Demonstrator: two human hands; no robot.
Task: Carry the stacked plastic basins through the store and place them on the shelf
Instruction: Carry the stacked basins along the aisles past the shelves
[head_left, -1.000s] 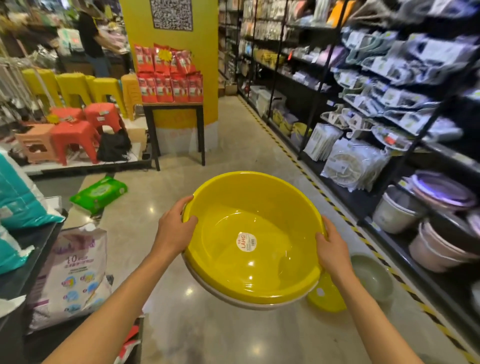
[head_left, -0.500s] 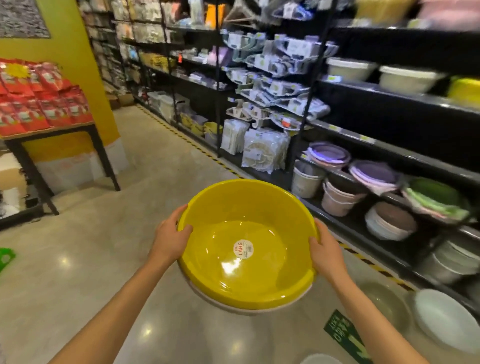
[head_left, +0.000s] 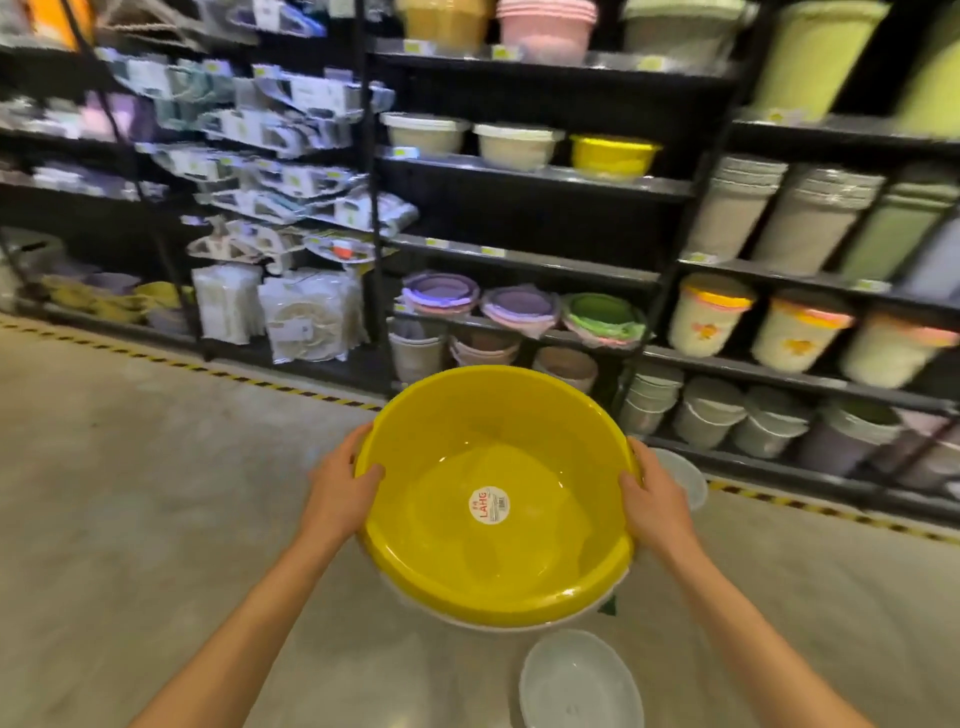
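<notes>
The shelves (head_left: 530, 176) look blurry, and only a thin white edge shows of the bowl under the yellow bowl (head_left: 496, 499). The floor (head_left: 130, 467) is grey and shiny. The left hand (head_left: 340, 493) and right hand (head_left: 654, 504) each grip one side of the stacked bowls, held up in front of the shelves.

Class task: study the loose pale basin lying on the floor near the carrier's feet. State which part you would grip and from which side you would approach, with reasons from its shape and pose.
Grip the rim of the pale basin, probably coming down from above. It lies mouth up on the floor, so its rolled edge is exposed while its rounded wall offers little hold.
</notes>
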